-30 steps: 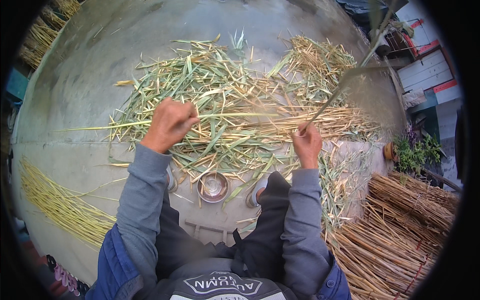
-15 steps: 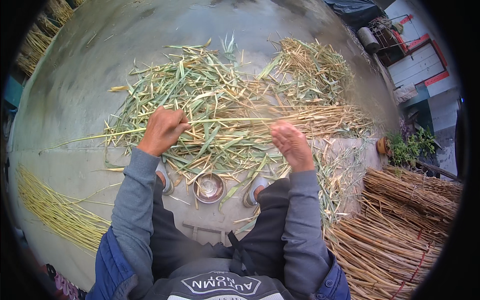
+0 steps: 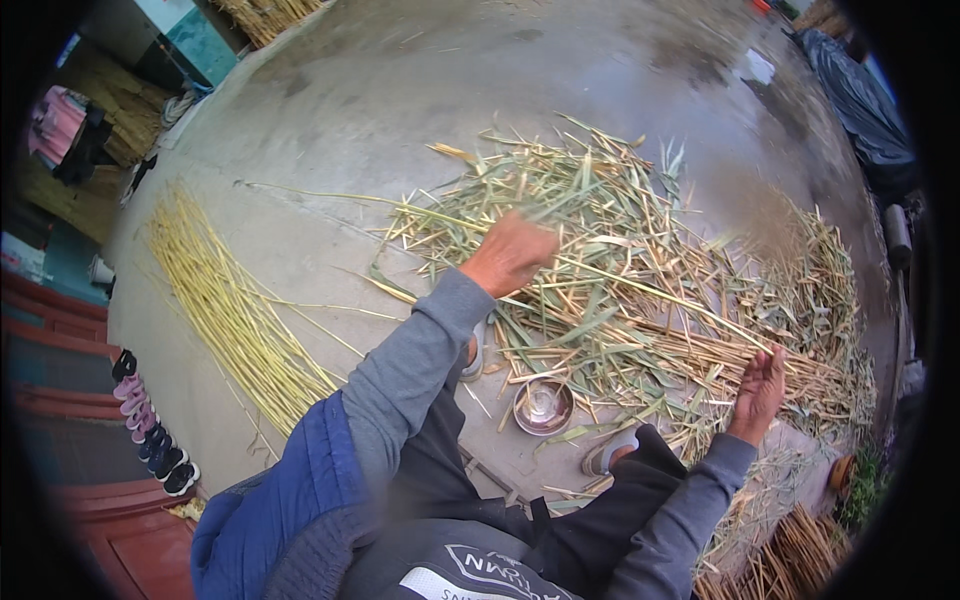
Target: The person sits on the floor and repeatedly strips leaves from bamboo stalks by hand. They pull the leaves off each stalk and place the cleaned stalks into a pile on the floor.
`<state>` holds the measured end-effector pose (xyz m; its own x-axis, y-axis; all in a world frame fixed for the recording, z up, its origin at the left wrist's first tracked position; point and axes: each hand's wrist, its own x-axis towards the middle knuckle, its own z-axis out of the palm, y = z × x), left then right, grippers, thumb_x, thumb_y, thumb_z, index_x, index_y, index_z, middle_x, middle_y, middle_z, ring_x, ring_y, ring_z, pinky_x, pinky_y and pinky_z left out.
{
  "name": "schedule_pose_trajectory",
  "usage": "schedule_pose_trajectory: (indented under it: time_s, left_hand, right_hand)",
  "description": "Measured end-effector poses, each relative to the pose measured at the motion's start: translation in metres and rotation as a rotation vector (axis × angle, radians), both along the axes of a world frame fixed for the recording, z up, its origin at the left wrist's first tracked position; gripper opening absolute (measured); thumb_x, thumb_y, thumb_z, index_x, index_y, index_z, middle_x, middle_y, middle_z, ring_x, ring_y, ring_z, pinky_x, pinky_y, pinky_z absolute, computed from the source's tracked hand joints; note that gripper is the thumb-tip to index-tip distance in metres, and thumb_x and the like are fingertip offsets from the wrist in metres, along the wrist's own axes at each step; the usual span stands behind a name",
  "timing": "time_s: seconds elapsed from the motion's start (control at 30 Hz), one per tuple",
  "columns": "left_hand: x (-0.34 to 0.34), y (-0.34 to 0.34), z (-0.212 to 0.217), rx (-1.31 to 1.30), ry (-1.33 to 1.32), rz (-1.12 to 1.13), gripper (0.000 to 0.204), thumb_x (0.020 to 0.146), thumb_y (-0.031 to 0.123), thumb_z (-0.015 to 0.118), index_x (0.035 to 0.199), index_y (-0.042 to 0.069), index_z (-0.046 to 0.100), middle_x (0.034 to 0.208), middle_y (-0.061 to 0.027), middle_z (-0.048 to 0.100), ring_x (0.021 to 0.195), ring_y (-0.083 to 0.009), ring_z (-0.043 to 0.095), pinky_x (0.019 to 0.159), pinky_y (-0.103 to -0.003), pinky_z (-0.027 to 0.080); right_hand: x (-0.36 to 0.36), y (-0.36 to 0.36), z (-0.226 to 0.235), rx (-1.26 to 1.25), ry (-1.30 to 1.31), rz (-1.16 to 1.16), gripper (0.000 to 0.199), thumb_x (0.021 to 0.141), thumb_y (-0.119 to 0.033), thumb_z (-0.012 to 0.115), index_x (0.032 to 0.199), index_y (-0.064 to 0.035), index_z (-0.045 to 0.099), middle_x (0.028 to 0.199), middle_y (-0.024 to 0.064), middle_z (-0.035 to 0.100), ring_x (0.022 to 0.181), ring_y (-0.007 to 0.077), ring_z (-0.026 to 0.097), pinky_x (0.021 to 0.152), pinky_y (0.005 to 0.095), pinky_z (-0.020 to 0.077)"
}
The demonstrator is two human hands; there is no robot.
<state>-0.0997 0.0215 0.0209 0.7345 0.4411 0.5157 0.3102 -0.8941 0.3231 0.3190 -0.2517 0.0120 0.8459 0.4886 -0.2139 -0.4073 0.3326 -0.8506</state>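
"Nearest?"
"Grey shoes [image 3: 603, 457], one pair, mine; round metal bowl [image 3: 545, 414], one, between them."

"Your hands?"
"Right hand [image 3: 760, 390]: fingers part-curled at the stalk's right end; whether gripping, I cannot tell. Left hand [image 3: 513, 253]: fist closed around one long yellow-green stalk [image 3: 440, 215]."

"Beyond?"
"Leaf-and-stem heap [image 3: 600, 195], loose, beneath that stalk. Dark sheeting [image 3: 855, 110], far right."

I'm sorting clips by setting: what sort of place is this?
Probably an outdoor yard by a home: a broad concrete ground, a large litter of cut stalks and leaves spread over it, and a row of shoes beside reddish-brown doors.
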Motion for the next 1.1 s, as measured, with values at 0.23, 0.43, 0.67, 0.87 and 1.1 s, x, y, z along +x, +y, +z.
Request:
schedule_pose_trajectory:
  time_s: [0.23,0.43,0.67,0.87,1.1]
  left_hand:
    - [-0.048,-0.001,0.044,0.316,0.233,0.107,0.017,0.070,0.006,0.068,0.083,0.010,0.057,0.072,-0.0043,0.058,0.076,-0.0228,0.062,0.072,-0.037,0.043]
    - [-0.112,-0.002,0.078,0.432,0.304,0.213,0.013,0.072,0.006,0.065,0.078,0.010,0.053,0.072,-0.0055,0.059,0.074,-0.0234,0.062,0.069,-0.036,0.045]
    - [-0.247,-0.012,0.074,0.522,0.476,0.476,0.014,0.073,0.006,0.066,0.079,0.011,0.055,0.072,-0.0038,0.057,0.075,-0.0233,0.060,0.072,-0.039,0.041]
    - [-0.349,-0.086,-0.037,0.240,0.742,0.625,0.015,0.070,0.005,0.068,0.079,0.013,0.059,0.073,-0.0043,0.059,0.082,-0.0232,0.060,0.074,-0.039,0.042]
    - [-0.521,-0.165,-0.171,-0.183,1.428,0.898,0.012,0.077,0.017,0.065,0.084,0.020,0.075,0.084,-0.0011,0.071,0.095,-0.0247,0.063,0.080,-0.043,0.046]
  right_hand:
    - [0.063,-0.035,-0.036,-0.102,0.036,0.058,0.029,0.095,-0.020,0.076,0.117,-0.0038,0.069,0.093,0.0026,0.073,0.080,0.0095,0.069,0.064,0.0197,0.0586]
    - [0.043,-0.023,-0.040,-0.149,0.132,0.138,0.020,0.098,-0.015,0.070,0.113,-0.0026,0.067,0.092,0.0041,0.072,0.082,0.0118,0.072,0.064,0.0208,0.0628]
    - [-0.201,0.069,-0.011,-0.235,-0.042,0.658,0.011,0.098,-0.017,0.069,0.101,-0.0085,0.064,0.084,0.0047,0.070,0.070,0.0112,0.068,0.057,0.0181,0.0538]
    - [-0.383,0.084,0.044,-0.173,-0.809,1.105,0.040,0.093,-0.005,0.072,0.130,0.0041,0.058,0.108,0.0117,0.070,0.087,0.0176,0.067,0.076,0.0285,0.0552]
    - [-0.348,0.083,0.133,-0.053,-0.605,0.898,0.036,0.096,-0.006,0.069,0.129,0.0036,0.058,0.117,0.0137,0.069,0.101,0.0178,0.068,0.089,0.0295,0.0543]
